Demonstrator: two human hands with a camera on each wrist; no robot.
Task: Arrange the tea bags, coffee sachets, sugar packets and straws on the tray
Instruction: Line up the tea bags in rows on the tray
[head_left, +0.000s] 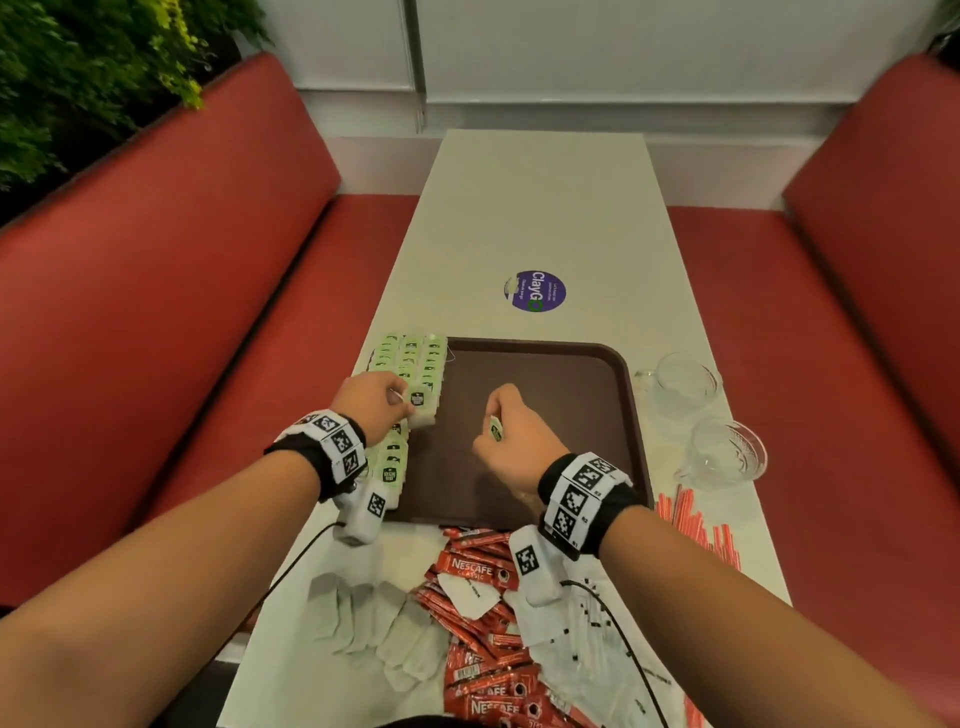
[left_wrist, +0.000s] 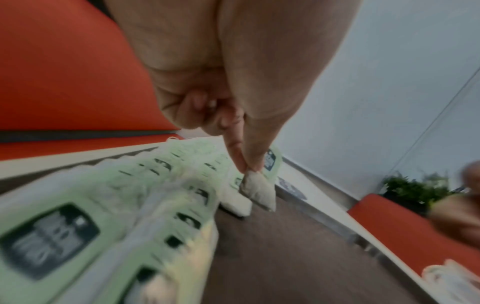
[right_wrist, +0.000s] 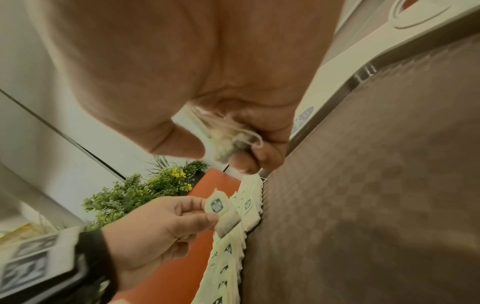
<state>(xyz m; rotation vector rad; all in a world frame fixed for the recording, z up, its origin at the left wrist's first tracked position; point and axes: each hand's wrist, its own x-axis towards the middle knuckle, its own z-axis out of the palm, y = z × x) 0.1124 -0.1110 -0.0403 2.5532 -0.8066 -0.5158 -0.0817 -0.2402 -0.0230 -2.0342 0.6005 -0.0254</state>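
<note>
**Over the tray's left edge, a tea bag in each hand**

Between the left hand's (head_left: 375, 400) thumb and forefinger hung a tea bag (left_wrist: 257, 190), long axis downward, above the rows (head_left: 410, 364). Right of it, the right hand (head_left: 511, 434), fist curled, gripped another bag (head_left: 496, 429) over the tray (head_left: 571, 374).

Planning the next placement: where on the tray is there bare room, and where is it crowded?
Free: the brown tray floor between the tea bag rows on its left edge and its right rim, beyond the right hand. Crowded: that left edge, where the left hand pinches a bag, and the table before the tray, heaped with coffee sachets.
</note>
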